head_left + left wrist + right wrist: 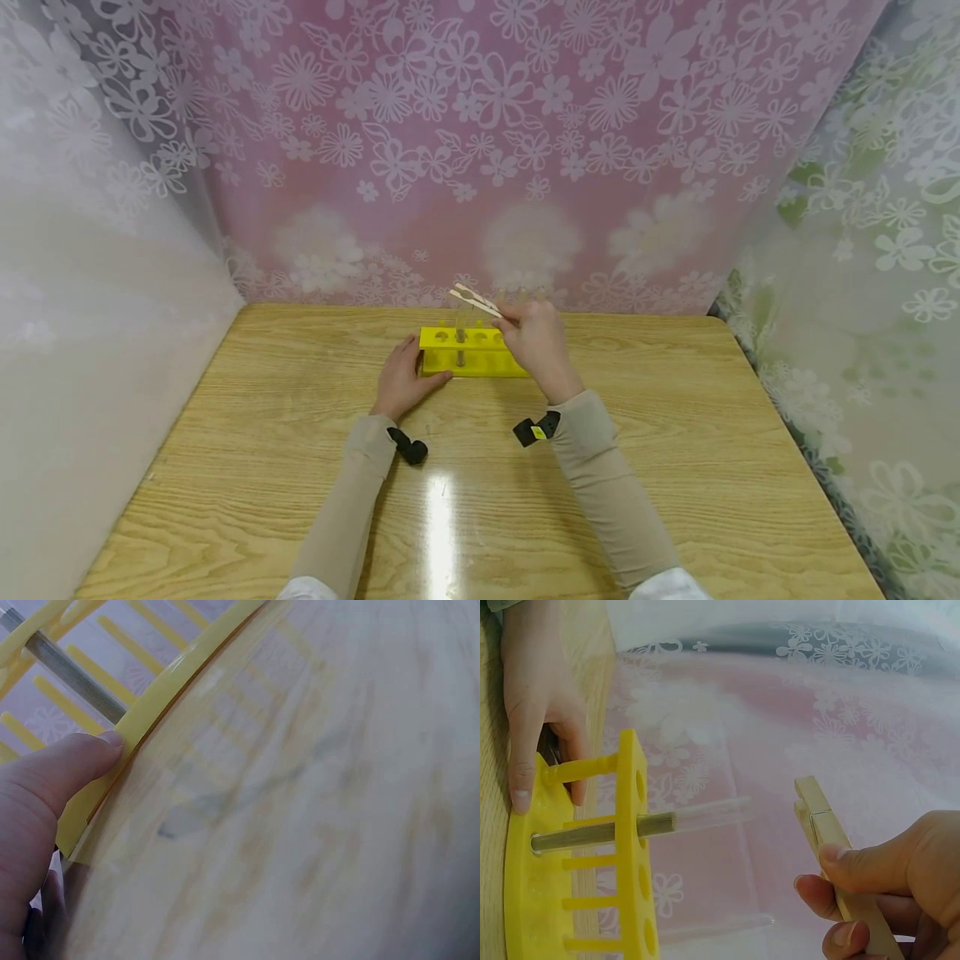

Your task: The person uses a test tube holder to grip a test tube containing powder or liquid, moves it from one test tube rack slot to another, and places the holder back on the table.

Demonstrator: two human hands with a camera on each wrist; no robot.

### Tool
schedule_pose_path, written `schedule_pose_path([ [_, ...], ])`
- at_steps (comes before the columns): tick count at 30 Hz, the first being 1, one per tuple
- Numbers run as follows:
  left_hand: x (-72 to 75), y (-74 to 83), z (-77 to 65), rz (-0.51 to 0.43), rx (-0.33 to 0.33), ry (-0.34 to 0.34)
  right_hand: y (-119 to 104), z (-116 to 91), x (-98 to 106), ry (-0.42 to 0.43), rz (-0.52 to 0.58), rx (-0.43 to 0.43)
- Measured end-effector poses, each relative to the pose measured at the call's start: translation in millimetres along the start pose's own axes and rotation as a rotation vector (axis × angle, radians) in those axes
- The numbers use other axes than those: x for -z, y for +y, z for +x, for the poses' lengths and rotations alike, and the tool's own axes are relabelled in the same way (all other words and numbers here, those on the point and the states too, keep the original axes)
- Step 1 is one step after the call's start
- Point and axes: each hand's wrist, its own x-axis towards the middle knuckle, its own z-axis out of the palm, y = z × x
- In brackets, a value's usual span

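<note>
A yellow test tube rack (480, 365) stands near the back of the table. One clear test tube (727, 810) is upright in it, its lower part filled with grey-brown material (585, 836). My left hand (397, 385) holds the rack's left end, thumb (82, 757) on the front edge of the base and fingers round the side. Above the rack's right part, my right hand (538, 342) grips a wooden test tube clamp (829, 832) between thumb and fingers. The clamp's tip is apart from the tube's mouth in the right wrist view, with nothing in its jaws.
The wood-grain table (660, 467) reaches back to a pink floral curtain (525, 167). Pale curtains hang along the left side (97, 292) and right side (862, 317). Yellow pegs (592, 903) run along the rack.
</note>
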Motion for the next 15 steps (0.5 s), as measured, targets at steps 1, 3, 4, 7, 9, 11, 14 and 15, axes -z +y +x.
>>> schedule_pose_path([
  [1, 0.0, 0.1, 0.0, -0.002, -0.002, 0.0, -0.1, -0.4, 1.1, 0.004, 0.002, 0.001],
  [3, 0.0, 0.1, -0.2, -0.005, -0.001, -0.001, 0.1, -1.1, 2.9, 0.013, 0.001, 0.004],
  [4, 0.0, 0.0, -0.3, -0.006, -0.001, -0.002, 0.3, -1.5, 3.9, 0.018, -0.002, 0.006],
  [7, -0.3, -0.3, -0.5, -0.008, 0.0, -0.007, 0.3, -2.5, 7.1, 0.033, -0.006, 0.012],
  [9, -0.5, -0.9, -0.3, -0.009, 0.002, -0.008, 0.3, -3.3, 8.9, 0.038, 0.006, 0.008],
  [11, -0.9, -1.5, 0.2, -0.008, 0.0, -0.007, 0.0, -4.0, 10.7, 0.039, 0.018, -0.001],
  [14, -1.1, -1.9, 0.5, -0.006, -0.004, -0.003, -0.3, -5.4, 12.7, 0.043, 0.033, -0.011],
  [15, -1.1, -2.1, 0.5, -0.004, -0.007, -0.002, -0.4, -5.8, 13.2, 0.043, 0.032, -0.013],
])
